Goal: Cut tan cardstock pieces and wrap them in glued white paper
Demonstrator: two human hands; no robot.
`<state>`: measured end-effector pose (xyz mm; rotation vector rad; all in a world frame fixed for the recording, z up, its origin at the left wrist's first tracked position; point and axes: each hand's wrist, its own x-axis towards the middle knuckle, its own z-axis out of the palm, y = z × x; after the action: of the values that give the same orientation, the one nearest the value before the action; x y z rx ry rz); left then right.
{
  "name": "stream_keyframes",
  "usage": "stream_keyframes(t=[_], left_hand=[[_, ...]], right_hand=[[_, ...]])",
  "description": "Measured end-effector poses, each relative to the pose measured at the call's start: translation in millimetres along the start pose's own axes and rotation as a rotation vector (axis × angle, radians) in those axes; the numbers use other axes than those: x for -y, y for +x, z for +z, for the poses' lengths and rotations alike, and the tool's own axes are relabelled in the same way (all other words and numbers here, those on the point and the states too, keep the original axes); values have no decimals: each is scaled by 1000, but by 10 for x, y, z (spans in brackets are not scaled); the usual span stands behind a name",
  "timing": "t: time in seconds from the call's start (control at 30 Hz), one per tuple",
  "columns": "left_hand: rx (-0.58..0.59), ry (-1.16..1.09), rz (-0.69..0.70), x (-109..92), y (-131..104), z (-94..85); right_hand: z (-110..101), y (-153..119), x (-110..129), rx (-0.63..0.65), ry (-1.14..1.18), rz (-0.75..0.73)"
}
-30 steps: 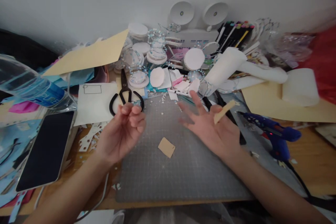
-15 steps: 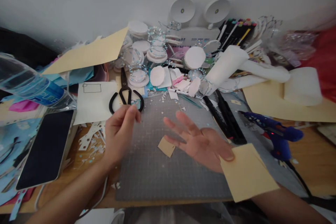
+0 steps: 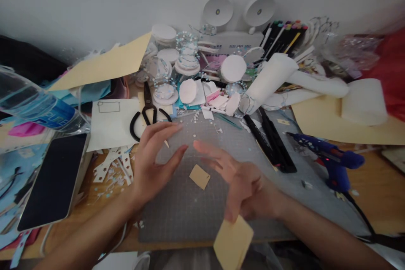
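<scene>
Swinging inward, right hand point(image 3: 249, 185) brought pinched card point(image 3: 233, 242) nearer small piece point(image 3: 199, 177), at its five o'clock; left hand point(image 3: 151, 168) gaped empty, apart, at nine.

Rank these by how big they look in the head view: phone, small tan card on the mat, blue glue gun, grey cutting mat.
1. Grey cutting mat, partly hidden by the hands
2. Phone
3. Blue glue gun
4. Small tan card

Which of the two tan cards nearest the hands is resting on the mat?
The one flat on the grey mat, with a short dark mark near its right corner. The other card is held up in the right hand.
</scene>
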<state>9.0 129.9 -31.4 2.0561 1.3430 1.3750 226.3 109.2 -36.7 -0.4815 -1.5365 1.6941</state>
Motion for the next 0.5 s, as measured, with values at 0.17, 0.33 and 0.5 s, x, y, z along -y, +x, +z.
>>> stream_keyframes(t=[0.17,0.33,0.5], left_hand=[[159,43,130,-26,7,-37],[182,-5,103,-27,17,-24],[423,-106,11,-11,-7,33]], right_hand=[[32,13,49,72,-306,-133],[34,-13,22,-16,-397,-193],[-49,0,6,-535,-255,-44]])
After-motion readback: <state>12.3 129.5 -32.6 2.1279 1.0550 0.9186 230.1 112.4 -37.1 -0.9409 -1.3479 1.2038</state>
